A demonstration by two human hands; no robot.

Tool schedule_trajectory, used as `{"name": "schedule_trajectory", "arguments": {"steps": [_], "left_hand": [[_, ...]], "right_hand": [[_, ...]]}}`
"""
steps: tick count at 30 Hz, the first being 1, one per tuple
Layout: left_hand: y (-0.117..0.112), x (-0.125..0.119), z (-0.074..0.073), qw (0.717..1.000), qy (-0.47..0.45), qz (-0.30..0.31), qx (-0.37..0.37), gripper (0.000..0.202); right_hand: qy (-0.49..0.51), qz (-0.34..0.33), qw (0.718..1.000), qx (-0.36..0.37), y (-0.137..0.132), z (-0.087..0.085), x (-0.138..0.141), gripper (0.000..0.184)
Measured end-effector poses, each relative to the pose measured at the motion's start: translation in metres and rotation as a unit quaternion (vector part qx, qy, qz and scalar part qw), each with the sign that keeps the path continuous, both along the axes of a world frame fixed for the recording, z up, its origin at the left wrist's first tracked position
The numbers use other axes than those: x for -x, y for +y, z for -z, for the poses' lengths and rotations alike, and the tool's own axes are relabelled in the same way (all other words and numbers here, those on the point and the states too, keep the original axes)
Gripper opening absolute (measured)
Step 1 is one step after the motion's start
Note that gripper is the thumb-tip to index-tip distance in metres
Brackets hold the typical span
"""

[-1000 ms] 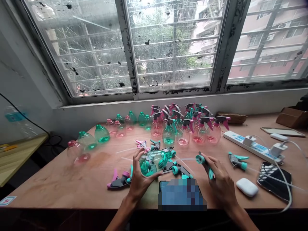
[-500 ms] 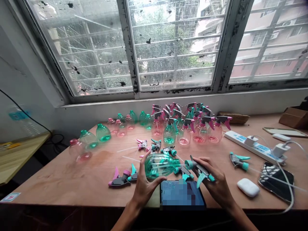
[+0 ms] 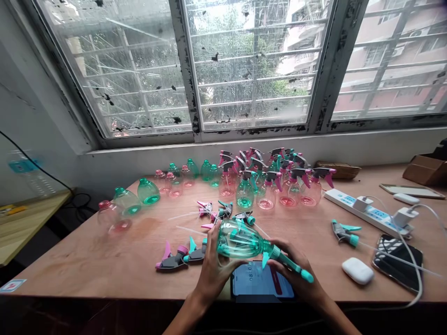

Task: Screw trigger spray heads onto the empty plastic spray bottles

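Observation:
My left hand (image 3: 212,265) grips a clear teal spray bottle (image 3: 240,240) held on its side above the table's front edge. My right hand (image 3: 296,275) is closed on the teal-and-grey trigger sprayer head (image 3: 287,265) that sits at the bottle's neck, its nozzle pointing right. Both hands hover over a phone (image 3: 260,282) with a lit screen.
Loose sprayer heads (image 3: 181,258) lie on the wooden table (image 3: 104,260), another (image 3: 344,231) to the right. Assembled pink and teal bottles (image 3: 268,184) stand at the back, capless bottles (image 3: 146,193) to the left. A power strip (image 3: 366,211), earbud case (image 3: 358,271) and second phone (image 3: 396,261) lie right.
My right hand brought the sprayer head to the bottle's neck and its tube went inside. The left hand turned the bottle so its neck points right and toward me.

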State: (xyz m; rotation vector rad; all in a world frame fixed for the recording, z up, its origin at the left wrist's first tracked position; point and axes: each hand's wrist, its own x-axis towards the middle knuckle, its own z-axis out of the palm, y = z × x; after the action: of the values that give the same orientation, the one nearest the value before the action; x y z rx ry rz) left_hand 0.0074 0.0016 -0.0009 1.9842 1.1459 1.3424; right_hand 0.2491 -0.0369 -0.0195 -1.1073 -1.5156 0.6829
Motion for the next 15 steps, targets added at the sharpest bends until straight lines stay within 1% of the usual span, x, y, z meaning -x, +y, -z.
{"name": "schedule_trajectory", "arguments": {"steps": [3, 5, 9, 12, 13, 15], "left_hand": [[-0.0004, 0.0007, -0.0023, 0.999, 0.029, 0.027, -0.012, 0.107], [-0.0015, 0.0025, -0.0045, 0.997, 0.035, 0.062, -0.009, 0.105], [-0.0025, 0.0059, -0.0067, 0.993, 0.020, 0.112, 0.005, 0.080], [-0.0009, 0.0060, -0.0051, 0.993, 0.032, 0.112, 0.013, 0.074], [-0.0001, 0.0057, -0.0042, 0.993, 0.035, 0.110, 0.010, 0.073], [0.0011, 0.0049, -0.0026, 0.994, 0.041, 0.106, 0.000, 0.065]], "right_hand": [[-0.012, 0.016, 1.000, -0.003, -0.0026, 0.0021, -0.0023, 0.028], [-0.017, 0.039, 0.999, -0.012, -0.0038, 0.0036, -0.0027, 0.027], [-0.013, 0.070, 0.997, -0.012, -0.0042, 0.0038, -0.0028, 0.028], [-0.007, 0.092, 0.996, -0.004, -0.0040, 0.0027, -0.0038, 0.024], [-0.006, 0.091, 0.996, 0.006, -0.0042, 0.0025, -0.0042, 0.021], [0.006, 0.075, 0.997, 0.032, -0.0049, 0.0025, -0.0048, 0.019]]}}
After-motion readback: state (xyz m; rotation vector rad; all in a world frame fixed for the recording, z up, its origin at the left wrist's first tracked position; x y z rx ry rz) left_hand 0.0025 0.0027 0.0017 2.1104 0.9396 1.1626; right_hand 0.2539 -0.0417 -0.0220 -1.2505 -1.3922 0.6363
